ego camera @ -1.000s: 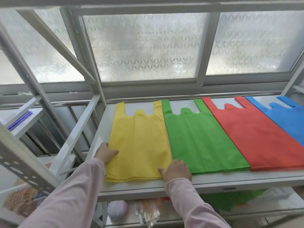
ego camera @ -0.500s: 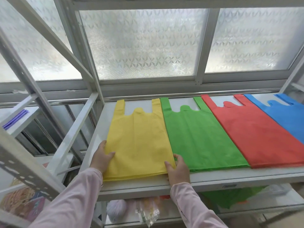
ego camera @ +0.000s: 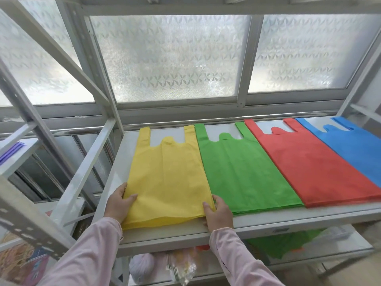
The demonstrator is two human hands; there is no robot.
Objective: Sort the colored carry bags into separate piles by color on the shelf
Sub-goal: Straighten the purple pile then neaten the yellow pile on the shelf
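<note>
My left hand (ego camera: pixel 119 204) and right hand (ego camera: pixel 219 212) pinch the near corners of the yellow pile (ego camera: pixel 167 178) at the left end of the shelf (ego camera: pixel 309 216), fingers seemingly tucked beneath, so a skewed tug could fan its layers onto the touching green pile (ego camera: pixel 243 172).

We seem to be in a storeroom: a white slotted-steel shelf (ego camera: pixel 309 217) stands against frosted patterned windows (ego camera: pixel 171 56). On the shelf lie flat stacks of yellow carry bags (ego camera: pixel 169 178), green carry bags (ego camera: pixel 243 172), red carry bags (ego camera: pixel 309 162) and blue carry bags (ego camera: pixel 358 149). Below the shelf sit a ball of yarn (ego camera: pixel 141 266) and plastic packets (ego camera: pixel 183 269).
</note>
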